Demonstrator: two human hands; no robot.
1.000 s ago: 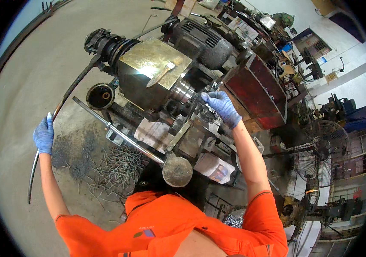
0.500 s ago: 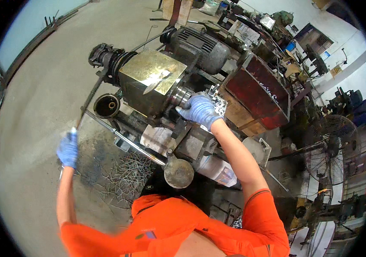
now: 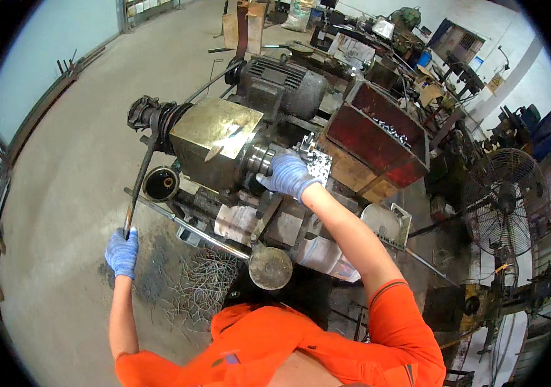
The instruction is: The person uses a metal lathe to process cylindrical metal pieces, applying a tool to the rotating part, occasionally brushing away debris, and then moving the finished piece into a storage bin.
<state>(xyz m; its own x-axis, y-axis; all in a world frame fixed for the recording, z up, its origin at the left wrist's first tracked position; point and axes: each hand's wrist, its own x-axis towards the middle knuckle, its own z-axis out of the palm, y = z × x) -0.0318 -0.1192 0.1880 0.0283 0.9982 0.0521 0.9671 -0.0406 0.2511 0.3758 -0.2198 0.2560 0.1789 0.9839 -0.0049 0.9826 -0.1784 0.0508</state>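
Observation:
I stand at a greasy lathe-like machine [image 3: 220,145] with a brass-coloured housing. My left hand [image 3: 122,252], in a blue glove, grips the near end of a long dark metal rod [image 3: 138,184] that runs up into the pulley end of the machine. My right hand [image 3: 286,175], also in a blue glove, rests on the chuck [image 3: 261,157] at the housing's right side, fingers curled around it. Just beyond that hand sits a pile of shiny metal parts [image 3: 317,161].
A grey electric motor [image 3: 275,80] sits behind the housing. A red metal bin [image 3: 378,138] holds small parts at the right. Metal swarf [image 3: 204,284] litters the floor by my feet. A round handwheel [image 3: 270,267] and a standing fan [image 3: 504,200] are nearby.
My left hand has slid the rod forward into the machine. My right hand has dropped from the metal parts onto the chuck.

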